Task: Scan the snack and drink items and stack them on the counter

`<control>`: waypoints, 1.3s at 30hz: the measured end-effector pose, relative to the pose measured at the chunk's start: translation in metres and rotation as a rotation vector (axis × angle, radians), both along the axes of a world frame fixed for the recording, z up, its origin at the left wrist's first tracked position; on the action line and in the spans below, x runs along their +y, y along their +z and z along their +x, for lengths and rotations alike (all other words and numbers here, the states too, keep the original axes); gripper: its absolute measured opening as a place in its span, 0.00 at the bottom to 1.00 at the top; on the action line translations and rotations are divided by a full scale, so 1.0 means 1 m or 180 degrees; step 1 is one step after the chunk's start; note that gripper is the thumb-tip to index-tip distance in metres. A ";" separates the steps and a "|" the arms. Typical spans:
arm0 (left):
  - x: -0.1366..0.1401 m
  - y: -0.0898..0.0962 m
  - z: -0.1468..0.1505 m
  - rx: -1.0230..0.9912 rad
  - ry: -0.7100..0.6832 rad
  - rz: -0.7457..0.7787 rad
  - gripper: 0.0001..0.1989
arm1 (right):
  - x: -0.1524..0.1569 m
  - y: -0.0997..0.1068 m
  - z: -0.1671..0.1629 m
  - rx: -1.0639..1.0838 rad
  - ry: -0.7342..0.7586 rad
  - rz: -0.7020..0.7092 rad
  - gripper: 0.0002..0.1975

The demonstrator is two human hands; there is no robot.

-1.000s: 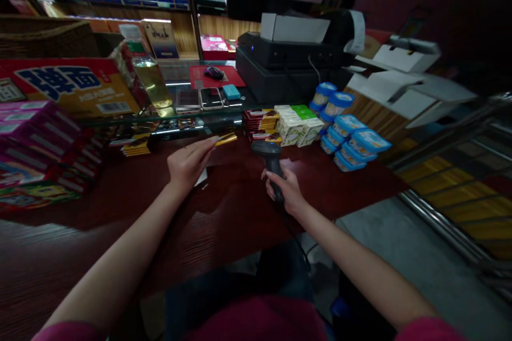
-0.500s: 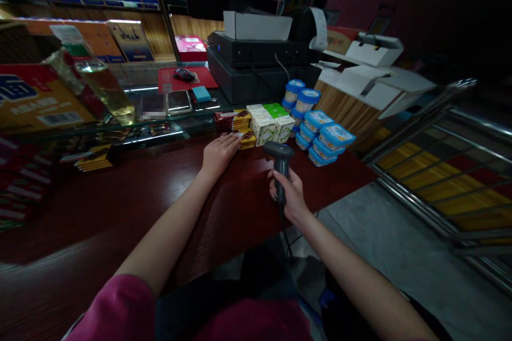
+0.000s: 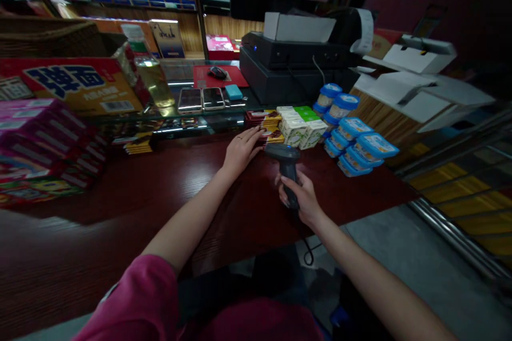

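Observation:
In the head view my right hand (image 3: 304, 194) is wrapped round the grip of a dark grey handheld barcode scanner (image 3: 288, 170), whose head hangs above the dark red counter. My left hand (image 3: 242, 152) lies with fingers stretched forward, its fingertips at the stacked yellow and brown snack packs (image 3: 274, 135). Whether they press on the packs I cannot make out. White and green small cartons (image 3: 294, 129) stand just right of these packs. Farther right are blue-lidded tubs, both round stacked tubs (image 3: 344, 102) and rectangular stacked tubs (image 3: 366, 146).
Purple and red packs (image 3: 48, 144) are piled on the left, before an orange and red carton (image 3: 84, 85). A bottle (image 3: 154, 80) and two phones (image 3: 201, 99) rest on the glass shelf. Behind stands a black cash register unit (image 3: 288, 72). A metal rail (image 3: 452, 229) is at the right.
The view has turned left, so the counter goods appear farther right. My right hand has brought the scanner left, closer to the yellow packs. My left hand stays beside those packs.

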State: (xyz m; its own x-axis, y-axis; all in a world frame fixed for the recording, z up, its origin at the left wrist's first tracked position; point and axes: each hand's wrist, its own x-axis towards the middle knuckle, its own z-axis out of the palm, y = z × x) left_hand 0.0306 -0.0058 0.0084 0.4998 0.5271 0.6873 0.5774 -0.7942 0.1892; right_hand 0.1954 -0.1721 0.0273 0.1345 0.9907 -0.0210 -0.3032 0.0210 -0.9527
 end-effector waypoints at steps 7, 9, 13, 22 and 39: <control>-0.014 0.006 -0.192 0.0018 0.1049 0.0056 0.28 | 0.052 0.009 -0.083 0.0074 0.0822 -0.0052 0.18; -0.017 0.006 -0.248 0.0135 0.1414 -0.0027 0.29 | 0.068 0.010 -0.109 0.0052 0.1042 -0.0017 0.18; -0.016 -0.002 -0.307 0.0180 0.2012 -0.0301 0.30 | 0.092 0.002 -0.150 0.0067 0.1322 0.0096 0.20; -0.011 -0.001 -0.313 -0.0226 0.2129 -0.0249 0.16 | 0.086 -0.008 -0.153 -0.0429 0.1685 0.0163 0.17; -0.038 -0.003 -0.255 -0.2843 0.1584 -0.2435 0.21 | 0.078 -0.005 -0.149 -0.0622 0.2148 0.0199 0.18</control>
State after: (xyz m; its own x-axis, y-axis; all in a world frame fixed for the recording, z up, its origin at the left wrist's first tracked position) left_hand -0.2242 -0.0434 0.0056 -0.3415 0.9321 0.1206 0.2163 -0.0469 0.9752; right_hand 0.0459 -0.0938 0.0223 -0.5143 0.8576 0.0005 -0.0926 -0.0549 -0.9942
